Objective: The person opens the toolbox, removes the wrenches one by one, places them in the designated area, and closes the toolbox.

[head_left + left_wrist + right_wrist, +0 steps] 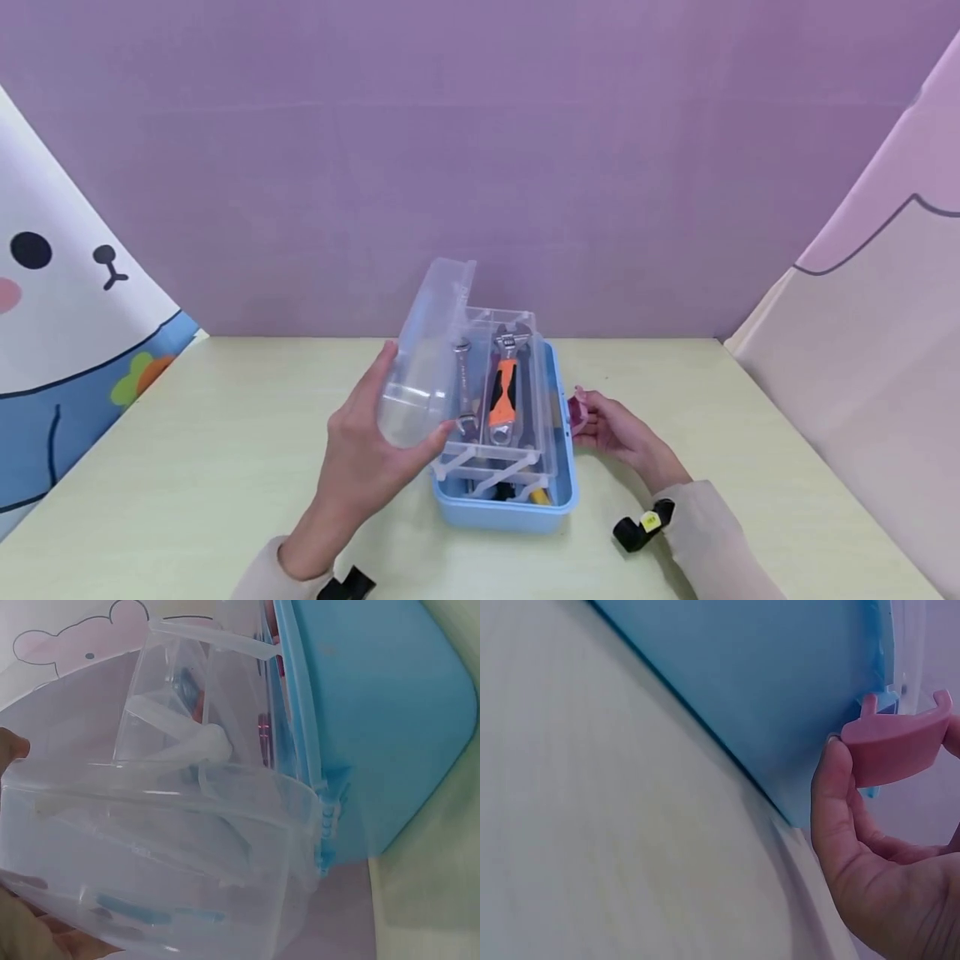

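Observation:
A blue toolbox [501, 518] stands on the table, its clear lid [427, 358] tilted up to the left. My left hand [367, 458] holds that lid, thumb at its near end and fingers along its outer side. Raised clear trays [480, 450] on white hinge arms carry an orange-handled adjustable wrench [503, 392] and a slim double-ended wrench [463, 383]. On the box's right side, my right hand [618, 433] pinches a pink latch [896, 748] between thumb and fingers. The latch sits right at the blue rim in the right wrist view.
Below the trays, inside the box, lie a yellow piece [540, 497] and a dark item [504, 491], both partly hidden. The pale table [247, 442] ends at a purple backdrop [480, 167]. Printed cloths hang at both sides.

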A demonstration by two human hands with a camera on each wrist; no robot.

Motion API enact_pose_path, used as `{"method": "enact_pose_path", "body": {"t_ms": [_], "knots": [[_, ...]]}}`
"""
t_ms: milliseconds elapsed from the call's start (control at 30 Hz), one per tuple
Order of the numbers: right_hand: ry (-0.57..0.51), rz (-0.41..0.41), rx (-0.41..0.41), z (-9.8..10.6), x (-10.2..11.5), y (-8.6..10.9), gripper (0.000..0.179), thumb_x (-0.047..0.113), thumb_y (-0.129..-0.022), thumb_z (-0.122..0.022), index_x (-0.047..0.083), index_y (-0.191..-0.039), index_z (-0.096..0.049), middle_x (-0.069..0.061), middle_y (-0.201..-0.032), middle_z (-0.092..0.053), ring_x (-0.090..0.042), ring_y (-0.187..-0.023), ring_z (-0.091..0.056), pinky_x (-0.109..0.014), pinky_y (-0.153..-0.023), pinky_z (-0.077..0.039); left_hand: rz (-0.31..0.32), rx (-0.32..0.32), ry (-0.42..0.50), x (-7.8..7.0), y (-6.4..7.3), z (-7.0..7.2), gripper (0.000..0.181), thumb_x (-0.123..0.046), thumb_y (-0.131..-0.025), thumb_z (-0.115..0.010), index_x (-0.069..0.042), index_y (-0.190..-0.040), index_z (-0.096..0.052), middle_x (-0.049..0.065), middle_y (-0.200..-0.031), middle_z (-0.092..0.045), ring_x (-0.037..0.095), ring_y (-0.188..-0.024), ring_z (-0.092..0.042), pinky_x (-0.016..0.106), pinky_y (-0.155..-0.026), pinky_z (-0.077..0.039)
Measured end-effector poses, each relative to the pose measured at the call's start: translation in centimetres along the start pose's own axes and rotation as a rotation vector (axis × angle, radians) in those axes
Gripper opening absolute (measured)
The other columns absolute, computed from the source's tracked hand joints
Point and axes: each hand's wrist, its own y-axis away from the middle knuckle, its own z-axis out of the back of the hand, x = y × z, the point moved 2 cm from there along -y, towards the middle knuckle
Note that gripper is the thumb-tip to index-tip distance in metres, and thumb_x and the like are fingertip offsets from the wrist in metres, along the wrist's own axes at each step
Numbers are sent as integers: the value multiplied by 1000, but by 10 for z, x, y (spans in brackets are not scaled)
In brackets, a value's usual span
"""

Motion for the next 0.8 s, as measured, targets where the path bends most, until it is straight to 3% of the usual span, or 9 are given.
{"method": "enact_pose_path", "body": {"t_ms": [200,400,500,633,700,800], "knots": [[9,-10,32,-2,-1,-2,29,29,-101,-41,15,-85,-59,2,-81,-69,-10,-72,-65,-24,-75,-59,27,-35,-6,6,6,7,92,-20,-60,-86,2,-138,-44,22,-125,-60,29,-81,-65,38,-57,-59],[3,-8,33,0,-1,-2,26,27,-101,-40,15,-85,-56,2,-81,-68,-10,-73,-65,-24,-74,-59,60,-16,-8,9,6,14,90,-19,-60,-87,2,-136,-45,23,-120,-63,29,-82,-66,41,-61,-60],[0,-6,57,1,-2,-3,27,26,-102,-38,16,-82,-55,3,-80,-68,-9,-73,-65,-23,-74,-59,120,4,1,12,6,19,87,-17,-62,-87,2,-136,-45,23,-118,-63,31,-85,-66,46,-65,-60],[0,-11,67,2,-1,-3,31,26,-102,-38,17,-78,-56,3,-80,-67,-9,-73,-65,-23,-74,-59,248,35,14,15,8,27,83,-16,-67,-84,-1,-138,-44,24,-118,-63,34,-91,-65,49,-70,-60],[3,-13,53,3,0,-3,30,27,-102,-38,17,-80,-56,3,-81,-66,-10,-74,-64,-23,-75,-59,300,55,34,17,9,29,81,-16,-71,-81,-4,-141,-42,23,-126,-59,36,-99,-63,51,-73,-59],[4,-20,20,6,3,0,27,29,-102,-40,16,-84,-56,2,-82,-66,-11,-75,-64,-24,-76,-59,318,83,56,24,9,31,78,-16,-76,-77,-6,-143,-40,19,-144,-45,38,-117,-54,51,-77,-59]]}}
